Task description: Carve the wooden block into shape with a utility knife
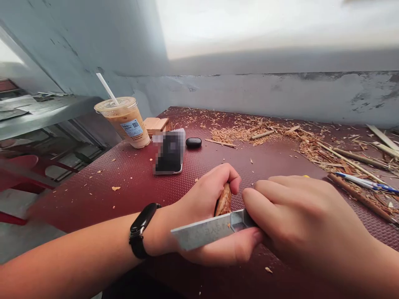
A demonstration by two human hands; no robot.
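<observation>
My left hand [208, 207], with a black band on its wrist, is closed around a short brown wooden piece [223, 200] near the front of the dark red table [124, 174]. My right hand [299, 216] is closed on a knife whose flat metal blade [208, 231] lies across the lower end of the wood, pointing left. My left thumb rests under the blade. The knife's handle is hidden inside my right fist.
Wood shavings and thin sticks [327, 153] cover the table's back right, with a blue pen [368, 182] among them. An iced coffee cup with straw [126, 120], a small wooden block [156, 124], a phone [170, 151] and a black earbud case [193, 142] stand at back left.
</observation>
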